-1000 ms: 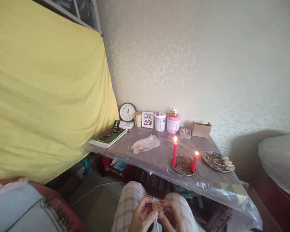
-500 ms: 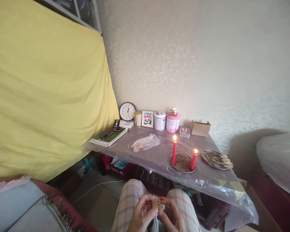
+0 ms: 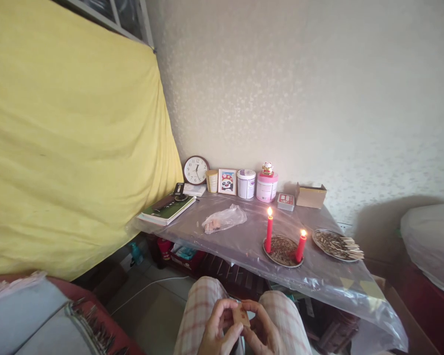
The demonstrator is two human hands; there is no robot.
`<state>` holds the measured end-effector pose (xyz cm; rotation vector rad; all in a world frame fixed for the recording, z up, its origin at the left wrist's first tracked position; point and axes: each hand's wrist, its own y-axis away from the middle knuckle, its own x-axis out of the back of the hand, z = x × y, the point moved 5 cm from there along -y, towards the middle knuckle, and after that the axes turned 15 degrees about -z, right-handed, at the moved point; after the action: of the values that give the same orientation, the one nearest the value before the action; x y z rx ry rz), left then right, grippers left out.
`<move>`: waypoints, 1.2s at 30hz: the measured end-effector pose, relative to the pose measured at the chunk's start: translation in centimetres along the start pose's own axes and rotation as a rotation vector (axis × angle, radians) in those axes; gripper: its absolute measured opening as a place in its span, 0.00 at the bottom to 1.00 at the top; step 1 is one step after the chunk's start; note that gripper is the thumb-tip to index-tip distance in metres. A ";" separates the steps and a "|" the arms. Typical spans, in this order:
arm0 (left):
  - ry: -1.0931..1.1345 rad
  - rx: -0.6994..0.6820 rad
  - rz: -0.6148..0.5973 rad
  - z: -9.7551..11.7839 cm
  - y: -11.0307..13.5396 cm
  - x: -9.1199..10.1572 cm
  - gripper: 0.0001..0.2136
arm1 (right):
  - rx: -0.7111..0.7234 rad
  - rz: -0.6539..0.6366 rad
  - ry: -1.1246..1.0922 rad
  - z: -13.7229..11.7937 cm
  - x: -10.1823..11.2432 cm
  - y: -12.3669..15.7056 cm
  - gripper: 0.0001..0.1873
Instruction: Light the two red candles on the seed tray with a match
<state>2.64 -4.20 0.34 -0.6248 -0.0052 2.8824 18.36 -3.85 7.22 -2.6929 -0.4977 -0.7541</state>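
Low between my knees, my left hand [image 3: 218, 329] and my right hand [image 3: 263, 329] pinch a small tan boxy piece [image 3: 241, 316] with reddish marks from both sides. Fingertips and thumbs cover its edges, and its exact kind does not show. Beyond the hands, two lit red candles stand on a metal plate: a taller candle [image 3: 269, 235] on the left and a shorter, slightly tilted candle [image 3: 301, 247] on the right. Dark brown bits cover the candle plate [image 3: 284, 265]. To its right lies another plate [image 3: 320, 249] with similar bits and several thin pale sticks [image 3: 350, 248].
Clear plastic covers the low table [image 3: 240, 249]. A crumpled plastic bag [image 3: 227, 218] lies mid-table, with a green book [image 3: 166, 209] to its left. Along the wall stand a clock [image 3: 196, 169], a panda picture [image 3: 227, 182], a white tin [image 3: 246, 184], a pink tin [image 3: 267, 189] and a cardboard box [image 3: 311, 195].
The view has shifted slightly, so the table's right side appears farther right. Both hands keep their pinch on the tan piece, which has turned a little.
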 end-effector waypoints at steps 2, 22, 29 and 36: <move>-0.051 -0.034 0.013 0.5 -0.1 0.0 0.24 | 0.027 0.060 -0.053 -0.4 0.2 -0.4 0.09; 0.551 0.269 -0.092 -0.8 -3.2 1.2 0.20 | 0.066 -0.169 -0.772 7.1 -5.7 -3.4 0.23; 0.554 0.283 -0.120 -1.6 -3.9 1.2 0.19 | 0.081 -0.084 -0.700 8.6 -6.1 -3.1 0.22; 0.524 0.283 -0.118 -2.5 -4.2 1.5 0.22 | 0.085 0.046 -0.522 8.4 -6.9 -3.2 0.27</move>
<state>3.14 0.12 -2.35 -1.2416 0.4143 2.4568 15.24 0.45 -2.79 -2.7939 -0.5632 -0.0019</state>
